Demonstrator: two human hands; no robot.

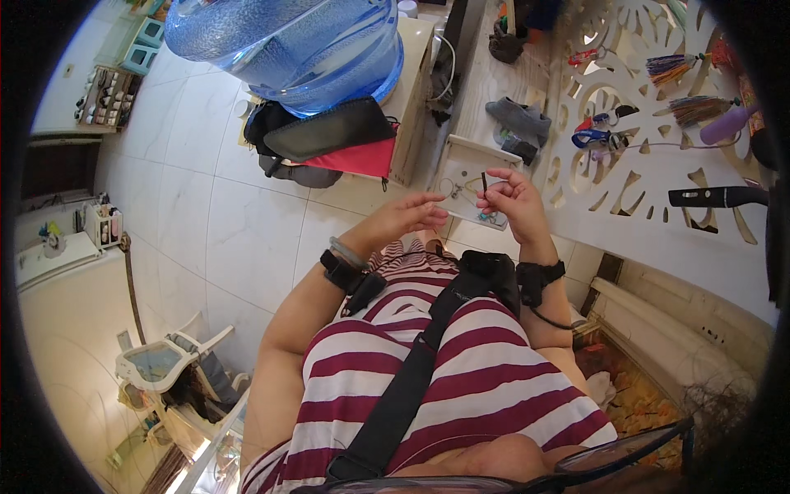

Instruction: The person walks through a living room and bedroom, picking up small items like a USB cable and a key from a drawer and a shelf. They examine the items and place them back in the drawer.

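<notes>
Between the thumb and fingers of my right hand (512, 200) is a short, thin dark strip (484, 184), held roughly upright over a small white drawer (453, 145). The strip's material cannot be told. My left hand (410, 215) is beside the drawer's left edge, its fingers spread a little and nothing in them. Inside the drawer lie small metal items (457, 190), a yellowish loop (474, 183) and a small teal item (487, 217), partly hidden by my right hand.
A large blue water bottle (321, 55) stands on a cabinet, with a black pouch (333, 131) and a red cloth item (364, 159) beside it. A grey cloth (518, 118) lies beyond the drawer. Keychains (602, 134) hang on a white carved panel (648, 167) at right.
</notes>
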